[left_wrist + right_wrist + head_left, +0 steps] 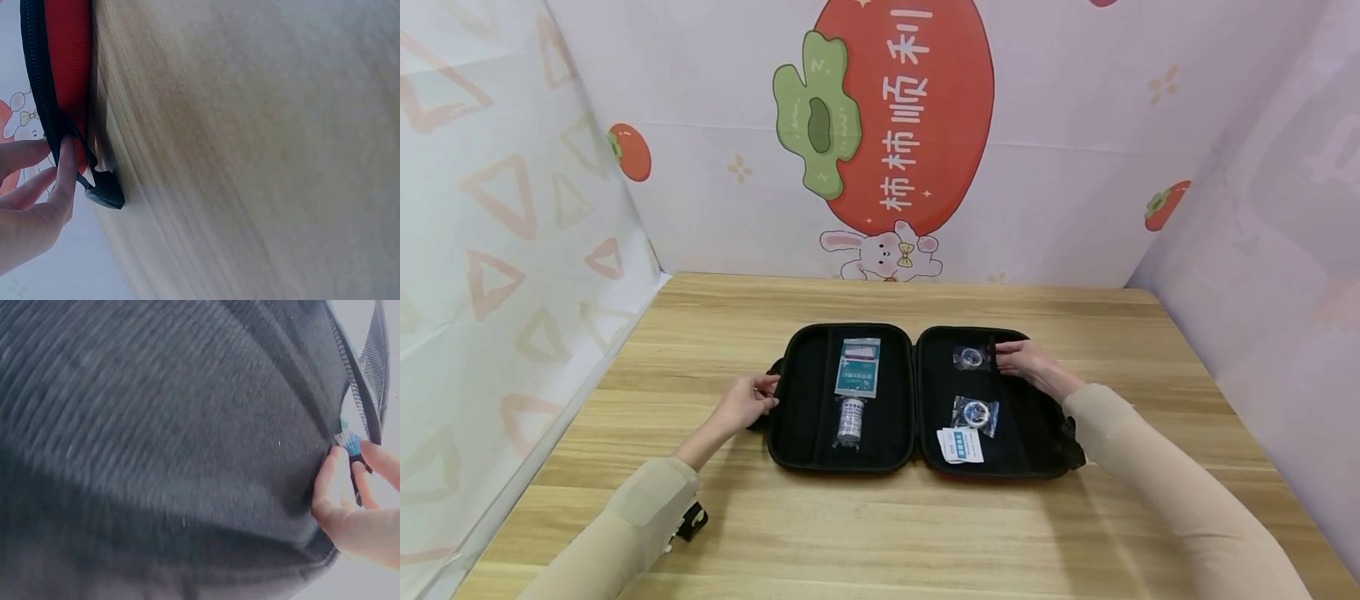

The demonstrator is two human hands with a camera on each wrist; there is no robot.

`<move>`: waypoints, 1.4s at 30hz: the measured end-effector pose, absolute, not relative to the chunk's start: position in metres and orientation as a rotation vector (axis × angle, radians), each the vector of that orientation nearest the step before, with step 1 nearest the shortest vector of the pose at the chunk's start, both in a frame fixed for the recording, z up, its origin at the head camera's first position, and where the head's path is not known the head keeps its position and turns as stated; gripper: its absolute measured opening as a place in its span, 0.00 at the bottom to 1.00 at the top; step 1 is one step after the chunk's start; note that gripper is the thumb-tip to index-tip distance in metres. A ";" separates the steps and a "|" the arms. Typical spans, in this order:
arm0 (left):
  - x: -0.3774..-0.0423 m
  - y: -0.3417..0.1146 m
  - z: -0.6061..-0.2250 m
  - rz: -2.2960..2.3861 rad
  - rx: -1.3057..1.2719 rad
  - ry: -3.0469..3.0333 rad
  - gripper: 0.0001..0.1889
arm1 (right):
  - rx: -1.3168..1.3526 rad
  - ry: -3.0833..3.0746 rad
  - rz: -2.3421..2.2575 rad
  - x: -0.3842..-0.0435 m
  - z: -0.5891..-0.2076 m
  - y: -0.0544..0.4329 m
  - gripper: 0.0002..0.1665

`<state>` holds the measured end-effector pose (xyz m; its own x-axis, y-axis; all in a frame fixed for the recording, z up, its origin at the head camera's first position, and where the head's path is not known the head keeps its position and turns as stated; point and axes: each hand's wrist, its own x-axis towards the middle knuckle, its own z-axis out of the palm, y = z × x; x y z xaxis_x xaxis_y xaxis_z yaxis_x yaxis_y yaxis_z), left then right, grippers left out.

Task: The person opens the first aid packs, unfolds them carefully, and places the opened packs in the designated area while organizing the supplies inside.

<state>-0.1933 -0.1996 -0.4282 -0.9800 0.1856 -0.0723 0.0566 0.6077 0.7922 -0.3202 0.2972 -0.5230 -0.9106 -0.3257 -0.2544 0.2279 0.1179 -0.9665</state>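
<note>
A black-lined zip case (842, 468) with a red outside lies spread flat on the table. My left hand (747, 404) pinches its left rim, where a black zip (39, 81) runs beside a small strap end (107, 190). Over the right half, my right hand (1030, 363) has thumb and fingers at the edge of the mesh pocket (353, 362), pinching it. Close by the fingertips shows a blue-and-white packet (351, 439). In that half are two clear packets with white rings, an upper packet (972, 358) and a lower packet (976, 414), plus small printed cards (961, 445).
The left half holds a blue printed pouch (857, 367) and a wrapped white roll (850, 421). Beneath it all is a wooden table (880, 533), with printed cloth (700, 208) hung at the back and sides. A small black device (692, 521) sits by the left sleeve.
</note>
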 end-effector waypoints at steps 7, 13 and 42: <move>-0.195 -0.199 -0.430 1.291 0.205 2.693 0.21 | -0.002 2.168 -1.653 -0.352 -0.564 0.329 0.25; -0.195 -0.199 -0.430 1.294 0.201 2.673 0.21 | -0.145 2.383 -1.452 -0.279 -0.451 0.278 0.22; -0.196 -0.200 -0.431 1.288 0.200 2.674 0.21 | -0.743 2.695 -0.842 -0.190 -0.403 0.221 0.20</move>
